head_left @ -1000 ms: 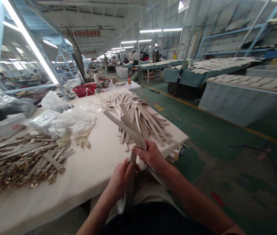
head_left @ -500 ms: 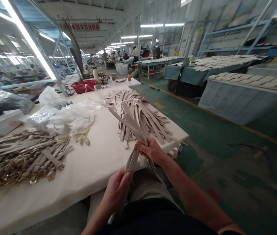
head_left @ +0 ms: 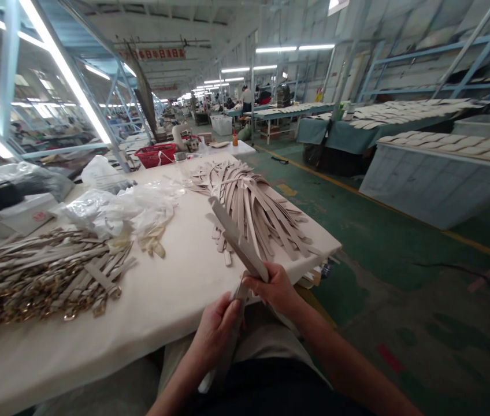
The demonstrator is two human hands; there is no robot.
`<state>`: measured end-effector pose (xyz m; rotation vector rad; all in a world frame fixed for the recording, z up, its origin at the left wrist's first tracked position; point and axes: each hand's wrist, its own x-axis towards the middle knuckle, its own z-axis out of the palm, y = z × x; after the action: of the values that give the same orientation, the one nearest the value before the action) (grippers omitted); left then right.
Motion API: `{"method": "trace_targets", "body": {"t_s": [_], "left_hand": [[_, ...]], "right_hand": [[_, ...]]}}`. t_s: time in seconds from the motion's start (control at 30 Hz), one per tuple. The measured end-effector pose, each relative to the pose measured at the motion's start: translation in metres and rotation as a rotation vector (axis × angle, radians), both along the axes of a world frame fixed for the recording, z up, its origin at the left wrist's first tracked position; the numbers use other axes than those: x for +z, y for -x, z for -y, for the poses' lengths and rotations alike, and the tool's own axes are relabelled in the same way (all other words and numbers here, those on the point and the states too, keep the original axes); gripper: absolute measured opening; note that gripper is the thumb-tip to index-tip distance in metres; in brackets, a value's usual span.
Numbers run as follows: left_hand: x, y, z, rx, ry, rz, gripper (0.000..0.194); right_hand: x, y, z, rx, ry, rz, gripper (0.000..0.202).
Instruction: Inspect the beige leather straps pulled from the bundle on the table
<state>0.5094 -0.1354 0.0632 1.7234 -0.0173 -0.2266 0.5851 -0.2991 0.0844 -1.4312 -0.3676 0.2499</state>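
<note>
A: State the largest item.

B: The worktable (head_left: 175,283). Its pale cover ran from the near left toward the far centre.

A: Next in size?

B: The grey bin (head_left: 427,185), located to the right, well apart from the worktable. Flat pale pieces (head_left: 466,141) lay in rows across its top.

A: What lay on the worktable?

B: 2 masses of strips. The left heap (head_left: 41,277) was tangled and carried shiny metal fittings (head_left: 69,316) along its near side. The right pile (head_left: 266,222) fanned out toward the right edge; its strips were flat and grey-beige.

A: And between them?

B: Clear plastic bags (head_left: 123,208), crumpled, adjacent to the far side of the left heap. Beyond these, a red basket (head_left: 155,156) stood at the far part of the surface.

A: Specify the position of the strips in hand.

B: The held strips (head_left: 245,248) were at the near edge of the worktable, in front of the right pile, tilted with their upper ends toward the far left. Their number could not be determined.

A: Report the fingers.

B: The right hand (head_left: 274,287) was closed around the held strips. The left hand (head_left: 218,325), nearer and lower, gripped a strip section (head_left: 237,293) with the thumb on top. Whether both hands held the same strips could not be determined.

A: Smallest item?

B: An orange bottle (head_left: 235,139), upright, far centre.
</note>
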Motion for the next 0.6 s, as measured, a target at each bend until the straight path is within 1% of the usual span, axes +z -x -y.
{"method": "trace_targets", "body": {"t_s": [0.07,0.2,0.27,0.37,0.43,0.53,0.57,0.6], "left_hand": [[0.002,0.001,-0.002,-0.032,0.015,0.007,0.045],[0.007,0.007,-0.008,-0.132,0.02,-0.003,0.043],[0.008,0.01,-0.012,-0.168,-0.02,0.0,0.041],[0.008,0.014,-0.016,-0.187,-0.124,0.039,0.04],[0.003,0.019,-0.021,-0.183,-0.162,0.036,0.037],[-0.013,0.03,-0.035,-0.141,-0.164,-0.115,0.032],[-0.02,0.036,-0.042,-0.115,-0.134,-0.185,0.031],[-0.027,0.042,-0.05,-0.076,-0.065,-0.248,0.031]], "right_hand": [[0.002,0.003,-0.002,-0.083,0.014,0.024,0.029],[0.008,0.001,0.0,-0.135,-0.039,-0.018,0.03],[0.01,-0.004,0.002,-0.181,-0.074,-0.022,0.033],[0.012,-0.016,0.008,-0.255,-0.116,0.005,0.035],[0.013,-0.025,0.013,-0.298,-0.137,0.006,0.035],[0.014,-0.04,0.025,-0.399,-0.183,-0.003,0.039],[0.014,-0.044,0.03,-0.438,-0.199,-0.003,0.041],[0.013,-0.048,0.033,-0.468,-0.205,-0.003,0.042]]}}
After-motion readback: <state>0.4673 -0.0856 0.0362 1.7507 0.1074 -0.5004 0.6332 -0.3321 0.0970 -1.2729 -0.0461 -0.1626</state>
